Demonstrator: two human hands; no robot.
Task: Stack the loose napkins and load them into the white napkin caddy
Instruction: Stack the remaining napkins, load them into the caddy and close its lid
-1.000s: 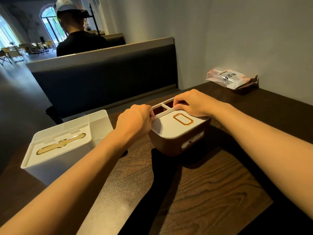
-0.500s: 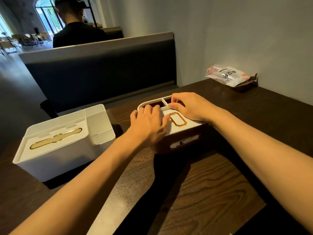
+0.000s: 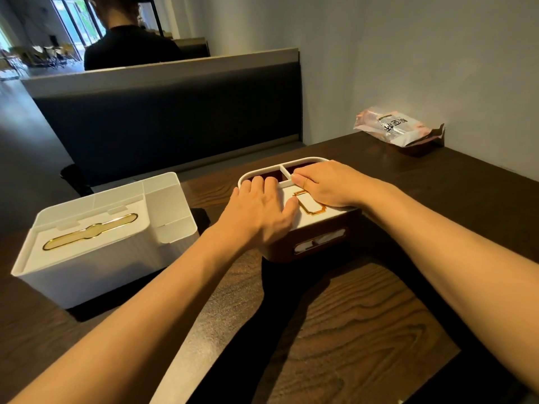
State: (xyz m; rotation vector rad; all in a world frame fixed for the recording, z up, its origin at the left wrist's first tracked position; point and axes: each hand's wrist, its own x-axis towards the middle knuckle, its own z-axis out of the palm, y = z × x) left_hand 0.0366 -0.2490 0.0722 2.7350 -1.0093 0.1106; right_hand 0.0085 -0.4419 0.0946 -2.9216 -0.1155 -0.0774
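A brown caddy with a white lid (image 3: 309, 211) and a gold-rimmed slot sits mid-table. White napkin edges show through the window in its front wall. My left hand (image 3: 262, 208) lies flat on the lid's left part, fingers straight. My right hand (image 3: 329, 183) lies flat across the lid's right part, fingers reaching over the divider. Both press down on the lid. An all-white napkin caddy (image 3: 96, 243) with a gold slot stands to the left, untouched.
A plastic napkin pack (image 3: 393, 126) lies by the wall at the table's far right. A dark bench back stands beyond the table (image 3: 364, 330), and a person sits with their back to me behind it. The wall runs along the right side.
My left hand went from gripping the lid's left edge to lying flat on top. The lid, tilted a second ago, now sits level on the brown box. My right hand stayed on it.
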